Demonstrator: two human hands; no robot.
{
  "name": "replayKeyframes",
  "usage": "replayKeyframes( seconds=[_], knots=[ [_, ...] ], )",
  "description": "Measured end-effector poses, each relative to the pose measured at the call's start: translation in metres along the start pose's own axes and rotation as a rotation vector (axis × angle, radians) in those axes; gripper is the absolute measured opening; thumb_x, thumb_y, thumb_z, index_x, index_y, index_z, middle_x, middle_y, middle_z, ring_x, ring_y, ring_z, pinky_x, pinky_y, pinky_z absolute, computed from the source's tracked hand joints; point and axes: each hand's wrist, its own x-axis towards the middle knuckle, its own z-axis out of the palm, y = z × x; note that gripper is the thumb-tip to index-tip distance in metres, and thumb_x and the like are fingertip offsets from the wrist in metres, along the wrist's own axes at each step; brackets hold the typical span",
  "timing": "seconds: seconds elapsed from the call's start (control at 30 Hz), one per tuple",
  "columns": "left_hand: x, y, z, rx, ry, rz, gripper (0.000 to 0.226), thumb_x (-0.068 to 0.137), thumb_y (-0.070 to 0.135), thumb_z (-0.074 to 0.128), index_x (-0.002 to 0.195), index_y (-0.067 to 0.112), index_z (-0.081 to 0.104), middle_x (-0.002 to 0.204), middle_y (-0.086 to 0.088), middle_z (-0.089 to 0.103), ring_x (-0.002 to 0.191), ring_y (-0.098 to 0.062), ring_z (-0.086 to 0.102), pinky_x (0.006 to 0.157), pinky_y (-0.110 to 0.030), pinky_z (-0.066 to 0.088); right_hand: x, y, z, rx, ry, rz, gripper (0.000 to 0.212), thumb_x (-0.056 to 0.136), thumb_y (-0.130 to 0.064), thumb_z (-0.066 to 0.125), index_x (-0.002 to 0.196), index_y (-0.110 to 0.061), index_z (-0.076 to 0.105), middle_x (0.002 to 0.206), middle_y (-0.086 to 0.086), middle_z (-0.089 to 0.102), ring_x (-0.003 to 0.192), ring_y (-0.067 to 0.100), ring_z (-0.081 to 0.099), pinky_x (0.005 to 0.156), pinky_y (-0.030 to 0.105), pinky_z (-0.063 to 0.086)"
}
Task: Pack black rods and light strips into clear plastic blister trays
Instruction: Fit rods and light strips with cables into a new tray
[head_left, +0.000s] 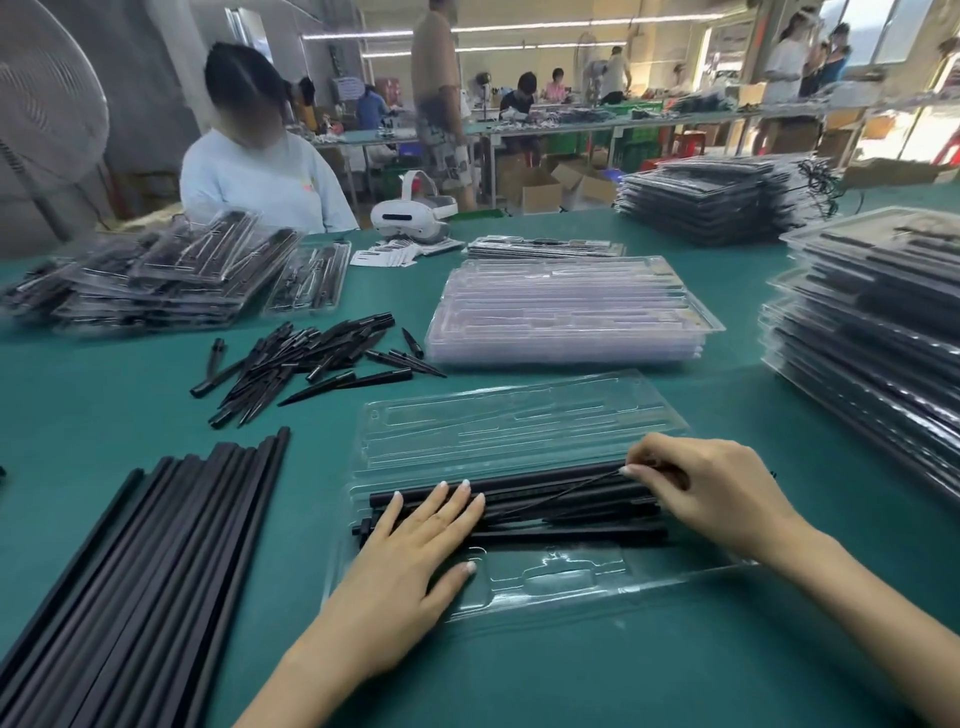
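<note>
- Two bare hands over one open clear tray (519, 415) on the green table (104, 374); tray lies across, lid half on the far side of the fingers.
- Far left of the left fingers: loose bundle of long black rods (156, 561), lying side by side on the table, well apart from the tray.
- Beyond that bundle: heap of short black spikes (311, 358), then a pile of filled trays (156, 275) at the far left edge.
- Left hand (405, 566): fingers straight, spread a little, lying flat on the packed rods (545, 493) in the near half of the tray. Grips nothing.
- Packed rods run from under the left fingertips to under the right hand, touching each other.
- Right hand (717, 493): fingers curled, thumb and forefinger pinching a thin black strip (571, 493) at its right end; the strip slants down-left across the rods toward the left fingers.
- Beyond both hands: stack of empty trays (566, 312), white headset (410, 218) further back.
- Right of the right hand: tall stacks of filled trays (872, 332).
</note>
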Motion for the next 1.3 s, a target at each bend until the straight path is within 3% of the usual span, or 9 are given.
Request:
replayKeyframes(
  seconds=[0.13, 0.23, 0.3, 0.37, 0.53, 0.67, 0.83, 1.03, 1.3],
  knots=[
    [0.001, 0.0, -0.001, -0.011, -0.003, -0.008, 0.052, 0.1, 0.05, 0.023, 0.142, 0.05, -0.009, 0.149, 0.032, -0.015, 0.135, 0.013, -0.025, 0.113, -0.021, -0.021, -0.003, 0.013, -0.008, -0.077, -0.121, -0.08, 0.019, 0.089, -0.042, 0.063, 0.077, -0.027, 0.065, 0.074, -0.017, 0.061, 0.072, 0.01, 0.056, 0.065, 0.026, 0.039],
    [0.007, 0.003, -0.007, 0.033, 0.056, -0.024, 0.047, 0.101, 0.049, 0.024, 0.147, 0.046, 0.018, 0.152, 0.029, 0.004, 0.142, 0.007, -0.003, 0.117, -0.022, -0.006, -0.014, 0.031, -0.015, -0.153, -0.078, -0.101, 0.022, 0.087, -0.046, 0.055, 0.079, -0.03, 0.067, 0.088, -0.015, 0.059, 0.087, 0.008, 0.051, 0.085, 0.038, 0.031],
    [0.016, 0.013, -0.013, 0.147, 0.171, 0.005, 0.039, 0.101, 0.044, 0.03, 0.128, 0.036, 0.056, 0.143, 0.021, 0.042, 0.137, -0.006, 0.034, 0.113, -0.029, 0.022, -0.024, 0.04, -0.017, -0.1, -0.109, -0.052, 0.039, 0.091, -0.055, 0.038, 0.086, -0.032, 0.069, 0.092, -0.016, 0.058, 0.091, 0.006, 0.049, 0.086, 0.036, 0.029],
    [0.029, 0.027, -0.015, 0.189, 0.28, 0.047, 0.026, 0.097, 0.034, 0.044, 0.095, 0.024, 0.069, 0.118, 0.007, 0.064, 0.118, -0.018, 0.056, 0.1, -0.034, 0.041, -0.032, 0.042, -0.016, -0.036, -0.143, -0.015, 0.051, 0.093, -0.062, 0.027, 0.091, -0.035, 0.07, 0.096, -0.017, 0.057, 0.094, 0.005, 0.049, 0.085, 0.035, 0.03],
    [0.061, 0.044, 0.0, 0.004, 0.114, 0.047, 0.043, 0.103, 0.041, 0.025, 0.146, 0.041, 0.025, 0.156, 0.022, 0.001, 0.145, -0.002, -0.01, 0.119, -0.035, -0.011, -0.036, 0.038, -0.017, 0.051, -0.072, 0.064, 0.02, 0.092, -0.044, 0.056, 0.093, -0.034, 0.073, 0.095, -0.016, 0.059, 0.089, 0.01, 0.056, 0.078, 0.042, 0.044],
    [0.066, 0.046, 0.012, 0.042, -0.097, 0.089, 0.045, 0.101, 0.048, 0.008, 0.139, 0.053, -0.015, 0.151, 0.028, -0.021, 0.138, -0.001, -0.029, 0.113, -0.042, -0.025, -0.033, 0.04, -0.018, 0.178, -0.085, 0.2, 0.018, 0.081, -0.022, 0.075, 0.088, -0.035, 0.065, 0.089, -0.018, 0.061, 0.082, 0.004, 0.059, 0.076, 0.037, 0.05],
    [0.066, 0.046, 0.014, 0.062, -0.114, 0.079, 0.044, 0.101, 0.048, 0.008, 0.137, 0.055, -0.015, 0.15, 0.028, -0.021, 0.139, -0.001, -0.029, 0.114, -0.043, -0.022, -0.03, 0.039, -0.021, 0.138, -0.148, 0.253, 0.014, 0.077, -0.023, 0.079, 0.074, -0.031, 0.068, 0.089, -0.016, 0.057, 0.086, 0.01, 0.053, 0.079, 0.041, 0.048],
    [0.07, 0.052, 0.01, 0.015, -0.16, -0.012, 0.045, 0.101, 0.049, 0.013, 0.144, 0.055, -0.001, 0.148, 0.027, -0.019, 0.141, -0.004, -0.023, 0.112, -0.051, -0.02, -0.045, 0.05, -0.052, 0.222, -0.193, 0.268, 0.029, 0.087, -0.023, 0.064, 0.113, -0.035, 0.066, 0.112, -0.013, 0.053, 0.109, 0.01, 0.05, 0.1, 0.027, 0.034],
    [0.063, 0.075, -0.002, 0.001, -0.054, -0.066, 0.048, 0.103, 0.045, 0.018, 0.149, 0.045, 0.006, 0.155, 0.022, -0.015, 0.144, -0.005, -0.019, 0.115, -0.049, -0.016, -0.07, 0.055, -0.062, 0.049, -0.232, 0.394, 0.023, 0.081, -0.045, 0.068, 0.102, -0.05, 0.06, 0.079, -0.017, 0.058, 0.072, 0.005, 0.055, 0.061, 0.026, 0.047]
  ],
)
